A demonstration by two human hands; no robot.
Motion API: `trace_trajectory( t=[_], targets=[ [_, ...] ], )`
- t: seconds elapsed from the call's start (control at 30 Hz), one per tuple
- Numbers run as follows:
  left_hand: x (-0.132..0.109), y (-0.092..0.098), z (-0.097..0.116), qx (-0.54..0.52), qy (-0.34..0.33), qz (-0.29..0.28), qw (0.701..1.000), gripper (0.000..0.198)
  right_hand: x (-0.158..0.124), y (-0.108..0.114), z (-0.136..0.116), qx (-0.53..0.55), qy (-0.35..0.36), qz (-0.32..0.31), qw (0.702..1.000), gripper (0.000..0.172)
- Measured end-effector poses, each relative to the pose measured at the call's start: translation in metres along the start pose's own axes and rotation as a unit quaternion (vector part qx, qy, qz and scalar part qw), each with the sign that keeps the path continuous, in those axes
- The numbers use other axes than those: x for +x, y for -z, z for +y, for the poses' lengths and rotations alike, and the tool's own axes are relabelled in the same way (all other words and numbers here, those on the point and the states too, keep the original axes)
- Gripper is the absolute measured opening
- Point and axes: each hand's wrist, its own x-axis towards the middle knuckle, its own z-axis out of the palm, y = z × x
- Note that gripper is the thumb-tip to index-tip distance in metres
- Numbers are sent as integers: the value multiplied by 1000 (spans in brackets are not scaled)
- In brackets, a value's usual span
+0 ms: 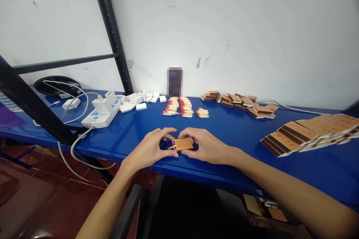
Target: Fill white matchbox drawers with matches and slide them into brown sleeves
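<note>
A tan matchbox [184,144] lies just above the blue tabletop near its front edge, its tray partly slid out on the left with red match heads showing. One match [171,147] sticks out of that open end. My right hand [206,145] grips the box from the right, thumb below and fingers above. My left hand [153,145] curves around the open end, with thumb and forefinger apart and the thumb close to the box's lower corner. Whether that thumb touches the box is hard to tell. Behind the hands lie piles of red-tipped matches [186,107] and a smaller pile [202,112].
White matchbox trays [137,98] are heaped at the back left, beside a power strip [102,114] with cables. Matchbox sleeves [238,101] are piled at the back right. Flattened sleeves [311,130] fan out at the right. A dark shelf post [36,99] rises on the left.
</note>
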Motion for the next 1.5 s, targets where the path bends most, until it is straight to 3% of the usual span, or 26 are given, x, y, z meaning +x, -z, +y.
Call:
trace_trajectory(
  t=[0.17,0.33,0.63,0.87,1.0,1.27,1.5],
  targets=[
    [-2,4,4,-12,8,1,1000,36,-6,2,6,6,-4,17,1000,24],
    [-3,8,8,-47,-5,-36,998,37,-6,-2,8,16,20,78,997,27],
    [-3,12,5,-191,0,-88,978,46,-3,-16,-1,23,168,132,977,35],
    [-7,0,16,-276,39,-28,960,34,-6,-15,-3,-42,228,181,956,33],
    [-7,-4,18,-298,37,-10,954,30,-9,-13,0,-71,223,208,950,34],
    [-5,-4,14,-292,31,-7,956,34,-9,-13,1,-50,178,182,966,35],
    [-6,-3,13,-254,39,-48,965,36,-16,-18,-14,-59,186,187,963,38]
  ],
)
